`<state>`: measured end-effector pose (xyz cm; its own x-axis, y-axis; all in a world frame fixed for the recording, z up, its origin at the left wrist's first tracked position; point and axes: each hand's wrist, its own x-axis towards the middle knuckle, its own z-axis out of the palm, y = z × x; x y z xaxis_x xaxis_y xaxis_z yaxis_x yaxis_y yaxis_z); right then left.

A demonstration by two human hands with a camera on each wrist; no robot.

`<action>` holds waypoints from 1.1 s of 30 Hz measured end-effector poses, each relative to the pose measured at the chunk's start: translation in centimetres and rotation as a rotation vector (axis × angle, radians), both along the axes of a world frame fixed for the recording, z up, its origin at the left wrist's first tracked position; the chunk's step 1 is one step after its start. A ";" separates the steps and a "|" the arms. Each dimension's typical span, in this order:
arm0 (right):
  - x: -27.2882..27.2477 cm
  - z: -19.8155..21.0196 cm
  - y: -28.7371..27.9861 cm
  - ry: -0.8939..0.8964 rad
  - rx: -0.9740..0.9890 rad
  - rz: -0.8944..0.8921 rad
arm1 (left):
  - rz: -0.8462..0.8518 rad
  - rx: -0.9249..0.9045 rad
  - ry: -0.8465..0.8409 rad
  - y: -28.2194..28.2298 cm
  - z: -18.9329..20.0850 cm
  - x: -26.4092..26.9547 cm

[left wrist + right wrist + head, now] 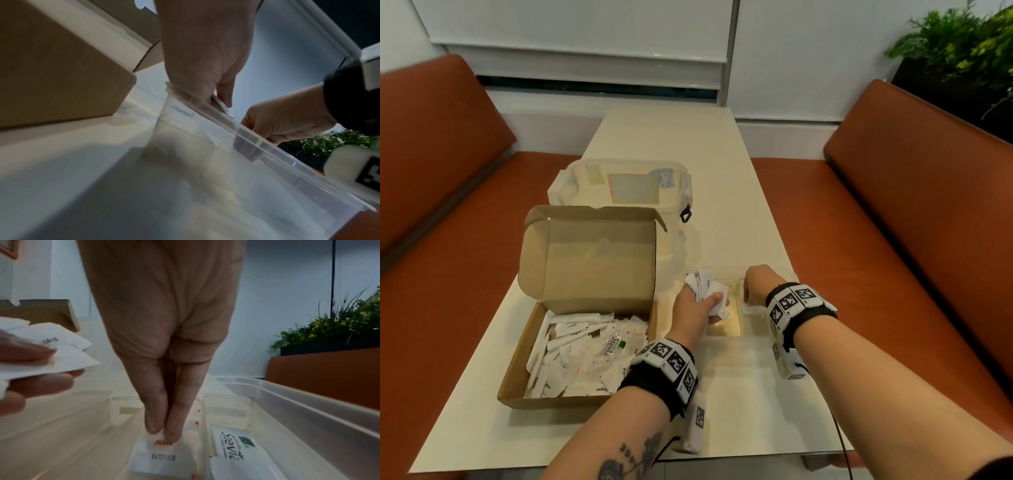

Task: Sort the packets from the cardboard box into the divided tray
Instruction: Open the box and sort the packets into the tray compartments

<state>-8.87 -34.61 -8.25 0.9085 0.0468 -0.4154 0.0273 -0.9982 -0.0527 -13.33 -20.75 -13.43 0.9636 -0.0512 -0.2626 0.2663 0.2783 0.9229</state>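
The open cardboard box (515, 359) at the left of the table holds several white packets (571, 356) and a Stevia packet (614, 344). To its right stands the clear divided tray (722, 329). My left hand (705, 294) grips a bunch of white packets (705, 281) above the tray's left side. My right hand (162, 433) reaches down into a tray compartment and pinches a Salt packet (164, 443) at its top edge, over another white packet (162, 457). In the compartment to the right lies a Stevia packet (232, 444).
A clear lidded plastic container (626, 185) stands behind the box. Orange bench seats (893, 222) flank the cream table (671, 137). A green plant (962, 44) is at the far right. A thin cable (839, 431) hangs by my right forearm.
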 end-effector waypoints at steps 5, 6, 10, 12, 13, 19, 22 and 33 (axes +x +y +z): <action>-0.2 0.0 -0.4 -0.030 0.121 -0.062 | -0.009 0.000 0.017 0.1 0.0 0.0; -0.2 0.2 -0.6 -0.079 0.185 -0.085 | -0.011 0.005 0.019 0.1 0.1 0.1; -0.6 1.2 -0.5 -0.153 0.639 -0.217 | -0.009 -0.016 0.041 0.2 0.4 0.2; -0.9 1.6 -0.1 -0.101 0.781 -0.243 | -0.021 -0.022 0.049 0.3 0.5 0.2; -1.1 1.6 0.1 -0.093 0.819 -0.245 | -0.033 -0.028 0.048 0.3 0.7 0.2; -1.5 1.2 0.3 -0.103 0.967 -0.303 | -0.069 -0.093 0.085 0.7 1.6 0.2; -1.3 1.2 -0.2 -0.136 0.980 -0.328 | -0.024 -0.121 0.114 1.1 1.8 0.4; -2.1 1.4 0.5 -0.108 1.005 -0.377 | 0.017 -0.074 0.057 1.4 1.6 0.0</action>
